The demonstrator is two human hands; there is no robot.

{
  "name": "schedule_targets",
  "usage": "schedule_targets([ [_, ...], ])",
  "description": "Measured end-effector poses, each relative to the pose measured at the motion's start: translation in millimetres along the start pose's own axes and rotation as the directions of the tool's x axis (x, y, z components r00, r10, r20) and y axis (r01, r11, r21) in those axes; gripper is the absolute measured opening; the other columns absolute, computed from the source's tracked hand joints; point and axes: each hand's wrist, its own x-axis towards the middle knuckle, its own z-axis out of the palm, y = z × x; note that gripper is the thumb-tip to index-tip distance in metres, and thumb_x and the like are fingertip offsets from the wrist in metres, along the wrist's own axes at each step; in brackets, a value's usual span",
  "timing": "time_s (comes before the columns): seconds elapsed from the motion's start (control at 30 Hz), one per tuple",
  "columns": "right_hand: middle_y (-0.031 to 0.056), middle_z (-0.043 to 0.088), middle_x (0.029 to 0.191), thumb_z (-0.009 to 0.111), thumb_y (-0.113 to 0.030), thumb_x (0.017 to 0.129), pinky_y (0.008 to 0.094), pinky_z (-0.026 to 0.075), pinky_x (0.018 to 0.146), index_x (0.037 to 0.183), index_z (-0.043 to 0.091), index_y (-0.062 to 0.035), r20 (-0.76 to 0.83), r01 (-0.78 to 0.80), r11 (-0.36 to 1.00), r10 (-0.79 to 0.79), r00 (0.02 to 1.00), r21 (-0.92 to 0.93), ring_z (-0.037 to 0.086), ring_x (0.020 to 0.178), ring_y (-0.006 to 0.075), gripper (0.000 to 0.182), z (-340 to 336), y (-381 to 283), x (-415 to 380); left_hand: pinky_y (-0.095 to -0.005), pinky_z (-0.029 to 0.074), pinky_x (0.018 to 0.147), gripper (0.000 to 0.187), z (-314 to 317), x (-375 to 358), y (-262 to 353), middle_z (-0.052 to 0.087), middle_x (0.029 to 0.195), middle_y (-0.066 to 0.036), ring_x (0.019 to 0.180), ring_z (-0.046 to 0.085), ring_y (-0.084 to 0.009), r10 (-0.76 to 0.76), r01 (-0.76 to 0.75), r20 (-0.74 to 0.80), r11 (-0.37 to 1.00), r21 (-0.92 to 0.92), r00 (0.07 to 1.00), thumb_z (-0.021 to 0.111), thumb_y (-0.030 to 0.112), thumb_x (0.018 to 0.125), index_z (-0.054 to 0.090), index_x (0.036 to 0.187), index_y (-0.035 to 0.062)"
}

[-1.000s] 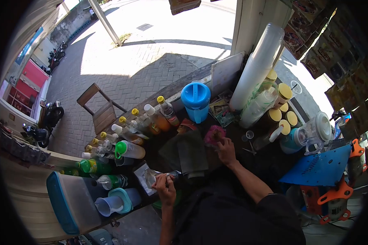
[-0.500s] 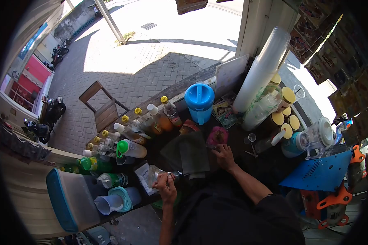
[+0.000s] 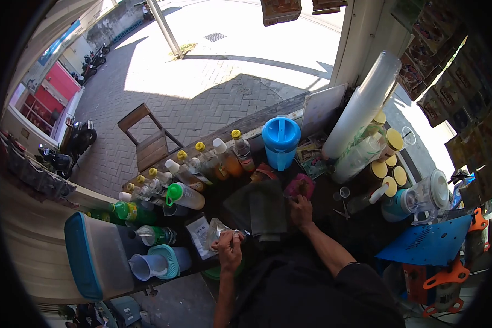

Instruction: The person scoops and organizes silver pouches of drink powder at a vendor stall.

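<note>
My left hand (image 3: pixel 228 249) is closed on a crinkled clear plastic bag (image 3: pixel 215 228) at the front of the dark counter; what the bag contains is hard to make out. Over the middle of the counter my right hand (image 3: pixel 301 213) has its fingers bent at the near edge of a bright pink plastic bag (image 3: pixel 303 186), apparently gripping it. Something brownish-green shows on that bag. Between the hands lies a dark folded cloth (image 3: pixel 268 210). A white printed card (image 3: pixel 199 235) rests just left of my left hand.
Several bottles (image 3: pixel 240 150) line the counter's far left edge. A blue jug (image 3: pixel 281 139) stands at the back, with stacked plastic cups (image 3: pixel 361 109) and lidded jars (image 3: pixel 399 176) to its right. A blender (image 3: pixel 432 191) and a blue machine (image 3: pixel 426 240) stand right. A lidded tub (image 3: pixel 95 257) sits left.
The whole view has shifted, with things appearing slightly right and lower. My right fingers have drawn together at the pink bag, whose shape has changed. My left hand still holds the clear bag.
</note>
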Motion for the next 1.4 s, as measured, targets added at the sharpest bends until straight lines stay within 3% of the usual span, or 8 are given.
schedule_targets([
  [0.27, 0.0116, 0.056, 0.089, 0.061, -0.008, 0.082, 0.0420, 0.046, 0.072, 0.082, 0.065, -0.0038, -0.026, -0.250, 0.950, 0.259, 0.966, 0.189, 0.058, 0.084, 0.0306, 0.006, -20, -50, 27, -0.0364, 0.023, 0.082, 0.017, -6, 3, 2, 0.062, 0.082, 0.002, 0.088, 0.056, -0.0147, 0.023, -0.023, 0.045, 1.000, -0.005, 0.999, 0.050, 0.013, 0.091, 0.062, 0.079, 0.0111],
  [0.33, 0.0121, 0.061, 0.088, 0.063, -0.010, 0.084, 0.0376, 0.047, 0.070, 0.083, 0.064, -0.0008, 0.157, -0.304, 0.758, 0.263, 0.952, 0.577, 0.060, 0.080, 0.0276, 0.009, -68, -98, 36, -0.0373, 0.022, 0.082, 0.016, -6, 0, -1, 0.062, 0.082, 0.002, 0.088, 0.056, -0.0154, 0.004, -0.002, 0.052, 0.999, -0.042, 0.999, 0.050, 0.013, 0.091, 0.062, 0.081, 0.0112],
  [0.47, 0.0133, 0.065, 0.087, 0.063, -0.010, 0.085, 0.0346, 0.047, 0.068, 0.089, 0.065, 0.0001, 0.506, -0.483, 0.595, 0.144, 0.850, 0.642, 0.062, 0.077, 0.0254, 0.011, -117, -163, 37, -0.0388, 0.022, 0.084, 0.013, -8, -3, 6, 0.064, 0.087, 0.001, 0.092, 0.057, -0.0172, 0.013, -0.013, 0.037, 1.000, 0.022, 0.999, 0.052, 0.014, 0.091, 0.064, 0.085, 0.0110],
  [0.8, 0.0117, 0.058, 0.089, 0.064, -0.008, 0.084, 0.0342, 0.047, 0.070, 0.092, 0.066, -0.0017, 0.470, -0.364, 0.570, -0.045, 0.882, 0.737, 0.059, 0.080, 0.0267, 0.010, -110, -193, 27, -0.0369, 0.025, 0.088, 0.016, -9, -5, -2, 0.064, 0.097, -0.006, 0.095, 0.058, -0.0205, 0.018, -0.021, 0.080, 0.999, 0.034, 0.997, 0.054, 0.005, 0.086, 0.065, 0.097, 0.0055],
  [0.97, 0.0103, 0.055, 0.098, 0.068, -0.004, 0.080, 0.0340, 0.047, 0.073, 0.091, 0.068, -0.0025, 0.166, 0.070, 0.766, -0.226, 0.960, 0.639, 0.057, 0.086, 0.0257, 0.011, -112, -193, 13, -0.0350, 0.026, 0.087, 0.015, -8, -1, -5, 0.064, 0.098, -0.006, 0.095, 0.058, -0.0212, 0.019, -0.019, 0.024, 1.000, -0.007, 1.000, 0.055, 0.006, 0.087, 0.065, 0.097, 0.0049],
  [1.13, 0.0111, 0.056, 0.094, 0.067, -0.002, 0.078, 0.0362, 0.047, 0.076, 0.091, 0.067, -0.0023, 0.128, 0.092, 0.763, -0.224, 0.966, 0.640, 0.056, 0.086, 0.0282, 0.014, -104, -178, 5, -0.0345, 0.033, 0.087, 0.017, -14, 6, -10, 0.064, 0.097, -0.006, 0.095, 0.060, -0.0182, 0.022, -0.012, 0.142, 0.997, -0.072, 0.990, 0.055, 0.003, 0.088, 0.066, 0.100, 0.0049],
  [1.2, 0.0115, 0.057, 0.093, 0.066, -0.002, 0.078, 0.0371, 0.047, 0.076, 0.092, 0.066, -0.0021, 0.108, 0.072, 0.738, -0.193, 0.975, 0.671, 0.056, 0.086, 0.0279, 0.014, -103, -177, 5, -0.0297, 0.043, 0.084, 0.021, -19, 10, -13, 0.064, 0.097, -0.009, 0.095, 0.060, -0.0165, -0.005, 0.110, 0.245, 0.903, -0.416, 0.969, 0.053, -0.003, 0.088, 0.065, 0.106, 0.0006],
  [1.4, 0.0110, 0.058, 0.092, 0.065, -0.001, 0.077, 0.0375, 0.047, 0.074, 0.091, 0.065, -0.0021, 0.062, 0.126, 0.731, -0.224, 0.973, 0.670, 0.056, 0.084, 0.0287, 0.014, -92, -182, 8, -0.0259, 0.047, 0.079, 0.020, -32, 20, -5, 0.064, 0.098, -0.009, 0.093, 0.059, -0.0145, -0.012, 0.172, 0.318, 0.860, -0.481, 0.948, 0.057, -0.004, 0.088, 0.065, 0.105, -0.0027],
])
